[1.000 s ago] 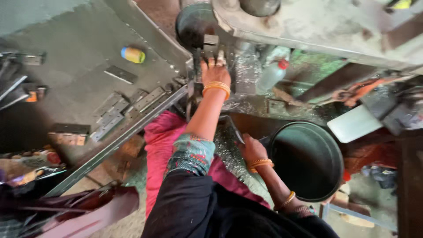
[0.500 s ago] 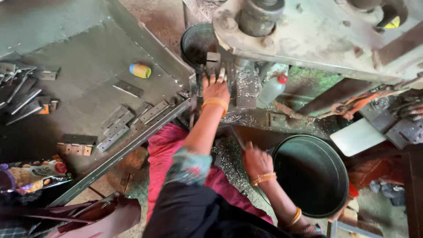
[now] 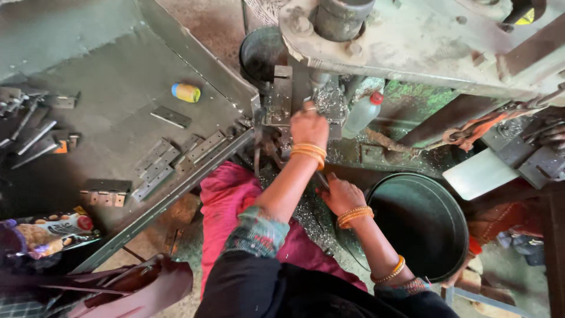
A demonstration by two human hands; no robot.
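Note:
My left hand (image 3: pixel 309 125) reaches forward under the ram (image 3: pixel 341 17) of a grey metal press, at the die block (image 3: pixel 281 97). Only its back shows, so its fingers and anything in them are hidden. My right hand (image 3: pixel 342 195) lies lower, on the chip-strewn press bed beside a round black tub (image 3: pixel 421 227). Its fingers are curled around a thin dark rod (image 3: pixel 321 178) that points toward the die. Both wrists wear orange bangles.
A slanted grey metal table (image 3: pixel 112 88) at left carries several flat hinge-like plates (image 3: pixel 158 165) and a yellow and blue roll (image 3: pixel 186 92). A white bottle with a red cap (image 3: pixel 362 115) stands behind the die. A second dark bucket (image 3: pixel 259 53) sits at the back. Pink cloth (image 3: pixel 226 197) covers my lap.
My left hand has stayed at the die. My right hand has shifted slightly up toward the press, and the view has dropped closer.

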